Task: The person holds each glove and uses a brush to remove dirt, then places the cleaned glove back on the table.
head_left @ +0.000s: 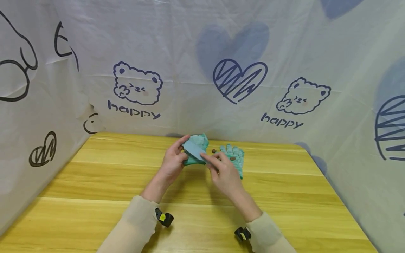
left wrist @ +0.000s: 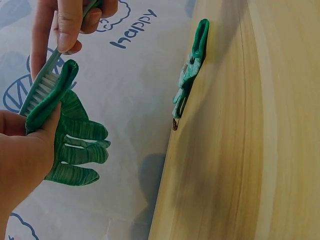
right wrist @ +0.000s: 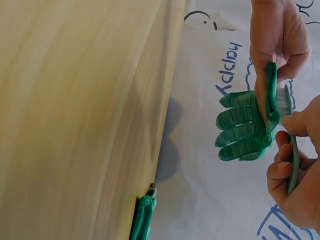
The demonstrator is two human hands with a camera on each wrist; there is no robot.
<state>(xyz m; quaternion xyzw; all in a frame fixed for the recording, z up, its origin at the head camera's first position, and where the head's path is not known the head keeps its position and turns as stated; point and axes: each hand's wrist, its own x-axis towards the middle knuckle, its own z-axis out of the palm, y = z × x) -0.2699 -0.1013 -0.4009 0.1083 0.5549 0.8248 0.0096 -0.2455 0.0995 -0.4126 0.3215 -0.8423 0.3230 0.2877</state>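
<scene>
My left hand [head_left: 172, 161] grips a green knit glove [head_left: 202, 140] above the far part of the table, its thumb near the cuff. In the left wrist view the held glove's [left wrist: 82, 129] striped fingers hang away from the hand. My right hand [head_left: 226, 175] holds a light blue-green brush [head_left: 193, 149] by its handle, forefinger laid along the back. White bristles [left wrist: 42, 92] face the glove, right at its cuff. A second green glove [head_left: 239, 165] lies on the table beside my right hand, with a small brown lump [head_left: 232, 158] on it.
Another small brown lump [head_left: 214, 151] lies by the second glove's fingertips. The wooden table [head_left: 126, 182] ends just behind the gloves, where a white printed cloth [head_left: 186, 98] hangs. Cloth also closes off the left and right sides.
</scene>
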